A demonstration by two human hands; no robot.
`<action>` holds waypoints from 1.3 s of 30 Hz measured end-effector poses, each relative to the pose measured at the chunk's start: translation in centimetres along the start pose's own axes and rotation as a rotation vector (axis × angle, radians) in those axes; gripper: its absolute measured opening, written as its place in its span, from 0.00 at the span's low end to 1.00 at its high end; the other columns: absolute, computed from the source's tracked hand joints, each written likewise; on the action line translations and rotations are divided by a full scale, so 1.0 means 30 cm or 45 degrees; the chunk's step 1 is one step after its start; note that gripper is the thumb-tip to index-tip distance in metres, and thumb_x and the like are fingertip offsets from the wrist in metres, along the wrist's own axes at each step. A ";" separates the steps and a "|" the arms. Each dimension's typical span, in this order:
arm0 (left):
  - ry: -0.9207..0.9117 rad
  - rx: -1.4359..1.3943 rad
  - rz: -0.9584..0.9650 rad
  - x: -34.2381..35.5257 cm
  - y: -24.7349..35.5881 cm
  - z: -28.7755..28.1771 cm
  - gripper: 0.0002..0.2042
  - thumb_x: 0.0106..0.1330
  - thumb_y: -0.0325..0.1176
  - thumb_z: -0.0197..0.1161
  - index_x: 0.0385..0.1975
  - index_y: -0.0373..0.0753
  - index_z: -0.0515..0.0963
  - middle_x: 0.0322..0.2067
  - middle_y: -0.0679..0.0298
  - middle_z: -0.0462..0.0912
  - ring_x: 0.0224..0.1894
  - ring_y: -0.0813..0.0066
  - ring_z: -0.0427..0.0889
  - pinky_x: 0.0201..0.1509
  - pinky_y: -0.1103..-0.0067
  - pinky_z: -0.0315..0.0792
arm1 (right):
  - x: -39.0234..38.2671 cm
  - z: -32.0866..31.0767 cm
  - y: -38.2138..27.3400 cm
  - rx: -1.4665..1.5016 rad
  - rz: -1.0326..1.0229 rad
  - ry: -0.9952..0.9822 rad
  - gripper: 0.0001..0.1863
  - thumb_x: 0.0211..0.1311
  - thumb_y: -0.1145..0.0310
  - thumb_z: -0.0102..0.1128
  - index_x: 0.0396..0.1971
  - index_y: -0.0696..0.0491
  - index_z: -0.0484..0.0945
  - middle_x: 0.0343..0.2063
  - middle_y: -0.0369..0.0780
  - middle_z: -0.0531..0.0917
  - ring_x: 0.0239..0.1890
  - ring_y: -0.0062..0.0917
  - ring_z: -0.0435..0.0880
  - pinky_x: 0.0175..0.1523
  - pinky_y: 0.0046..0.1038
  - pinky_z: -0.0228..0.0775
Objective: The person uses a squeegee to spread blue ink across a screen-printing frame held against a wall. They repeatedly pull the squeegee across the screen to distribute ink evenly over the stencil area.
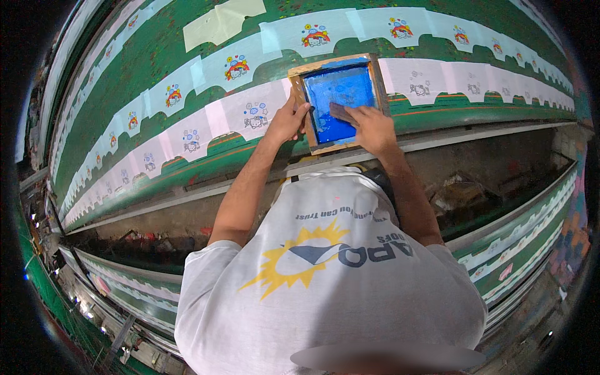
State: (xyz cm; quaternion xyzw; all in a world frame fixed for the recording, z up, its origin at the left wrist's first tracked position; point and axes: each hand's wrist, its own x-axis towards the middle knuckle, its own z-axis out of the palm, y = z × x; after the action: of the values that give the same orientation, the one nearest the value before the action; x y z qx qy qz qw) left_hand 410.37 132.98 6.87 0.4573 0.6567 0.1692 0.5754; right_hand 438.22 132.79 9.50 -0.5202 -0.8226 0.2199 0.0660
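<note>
A wooden-framed printing screen (382, 87) lies over the near row of pale pink fabric pieces (228, 109) on a long green table. Blue ink (330, 129) covers much of its mesh, thickest along the near side. My left hand (289, 121) is closed around the screen's left edge, thumb on top. Inside the frame, my right hand (376, 131) grips a brown wooden squeegee (340, 113), which stands tilted on the inked mesh. Whatever fabric is under the screen is hidden. Pink pieces to the left carry dark outlines with blue parts; those to the right have outlines only.
Beyond the screen runs a row of light blue pieces (247, 56) with colourful rainbow prints. A plain pale yellow piece (219, 24) lies farther back on the green table (150, 78). A metal rail (431, 142) edges the table near me. Another printing table (519, 240) stands behind me.
</note>
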 end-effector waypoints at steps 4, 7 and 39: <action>0.031 -0.029 -0.002 0.012 -0.025 0.005 0.42 0.85 0.51 0.59 0.89 0.53 0.40 0.22 0.63 0.83 0.16 0.74 0.78 0.17 0.75 0.72 | 0.014 0.021 -0.064 -0.072 -0.107 -0.030 0.26 0.62 0.74 0.65 0.62 0.45 0.87 0.54 0.39 0.89 0.54 0.39 0.88 0.60 0.41 0.83; 0.049 -0.061 0.015 0.011 -0.037 0.012 0.43 0.84 0.51 0.59 0.88 0.51 0.40 0.22 0.62 0.83 0.16 0.74 0.79 0.17 0.74 0.72 | 0.008 0.005 -0.040 0.115 -0.281 -0.032 0.24 0.62 0.75 0.65 0.59 0.45 0.89 0.53 0.39 0.90 0.56 0.39 0.88 0.62 0.42 0.82; 0.177 0.316 0.194 0.030 -0.021 0.071 0.59 0.67 0.44 0.71 0.85 0.31 0.31 0.29 0.41 0.90 0.31 0.41 0.92 0.38 0.58 0.88 | -0.034 -0.041 0.067 0.267 -0.380 0.240 0.26 0.52 0.83 0.65 0.53 0.51 0.91 0.52 0.44 0.90 0.56 0.41 0.88 0.62 0.41 0.82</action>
State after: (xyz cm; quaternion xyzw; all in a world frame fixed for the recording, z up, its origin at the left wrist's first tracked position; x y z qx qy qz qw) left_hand 412.12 132.73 5.26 0.5606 0.6741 0.1610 0.4531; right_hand 440.74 132.98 9.85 -0.4009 -0.8534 0.2427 0.2283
